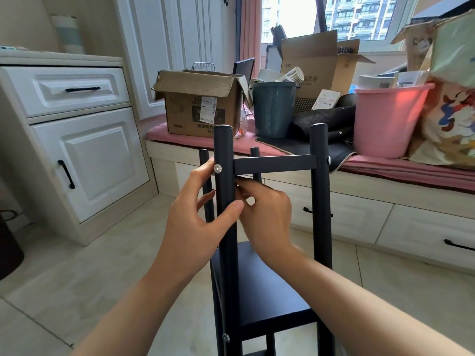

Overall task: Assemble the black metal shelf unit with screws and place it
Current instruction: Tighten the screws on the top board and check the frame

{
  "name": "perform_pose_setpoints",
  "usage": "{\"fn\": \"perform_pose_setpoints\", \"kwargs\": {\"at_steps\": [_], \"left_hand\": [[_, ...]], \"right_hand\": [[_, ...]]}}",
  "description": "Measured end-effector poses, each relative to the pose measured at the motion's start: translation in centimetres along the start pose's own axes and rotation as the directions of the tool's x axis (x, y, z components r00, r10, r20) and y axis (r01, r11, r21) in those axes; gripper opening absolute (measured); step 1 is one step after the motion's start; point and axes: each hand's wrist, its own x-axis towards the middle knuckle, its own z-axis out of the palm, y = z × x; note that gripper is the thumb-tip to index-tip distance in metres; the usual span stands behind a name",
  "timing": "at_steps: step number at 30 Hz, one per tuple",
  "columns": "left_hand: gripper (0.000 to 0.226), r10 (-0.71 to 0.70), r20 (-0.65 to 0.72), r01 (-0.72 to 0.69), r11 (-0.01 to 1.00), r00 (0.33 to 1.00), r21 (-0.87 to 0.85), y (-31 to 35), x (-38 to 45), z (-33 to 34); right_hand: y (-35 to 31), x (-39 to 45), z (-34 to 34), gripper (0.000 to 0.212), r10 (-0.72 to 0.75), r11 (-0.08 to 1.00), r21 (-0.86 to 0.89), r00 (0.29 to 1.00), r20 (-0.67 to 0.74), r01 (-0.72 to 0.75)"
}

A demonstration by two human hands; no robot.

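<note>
Shelf unit (270,227), black metal, is seen standing upright on the tiled floor (77,278) in front of the window seat (385,173), with four round posts rising and a lower shelf panel (272,291) already fixed between them. At the left, the near-left post (225,201) is gripped by the left hand (195,227): the thumb is pressed against the front of the post and the fingers are curled behind it, an upper fingertip lying just beside a silver screw (218,168) seated in the post at the level of the top crossbar (275,164). Just right of the post, the right hand (264,214) is brought in under that crossbar with its fingertips bunched at the joint; whether a nut, a tool or nothing is pinched there cannot be told, since the post hides the tips. The two hands are close together, on either side of one post.

The step is judged to be the tightening of this upper joint. It would be done well if the post were held steady and plumb by the left hand, the crossbar kept level and flush to the post, and the screw kept square to its hole, so that cross-threading is avoided. Final tightening is best left until the far-right post (320,201) joint is matched, lest the frame be racked
</note>
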Motion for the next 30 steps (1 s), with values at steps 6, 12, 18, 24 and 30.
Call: {"fn": "perform_pose_setpoints", "kwargs": {"at_steps": [6,12,18,24,30], "left_hand": [[0.064,-0.014,-0.011,0.014,1.000,1.000,0.006,0.0,0.1,0.1],[0.063,-0.015,-0.014,0.016,0.999,1.000,0.044,-0.1,0.2,0.1],[0.062,-0.021,-0.046,0.024,0.998,0.999,0.058,0.2,0.2,0.5],[0.063,-0.012,-0.090,0.017,0.998,0.996,0.054,0.7,-0.3,1.3],[0.072,-0.018,-0.077,0.022,0.998,0.997,0.059,0.8,-0.8,1.9]], "right_hand": [[0.2,0.0,-0.1,0.017,0.024,0.999,-0.028,0.998,0.060,-0.022],[0.6,-1.1,-2.8,0.015,-0.076,0.997,0.003,0.996,0.041,0.076],[1.0,-1.4,-6.2,0.019,-0.132,0.991,-0.023,0.991,-0.033,0.131],[1.8,-1.0,-9.6,0.012,-0.054,0.998,0.028,0.993,-0.106,0.058],[3.4,-0.9,-10.6,0.023,0.587,0.725,0.468,0.809,-0.036,-0.505]]}}
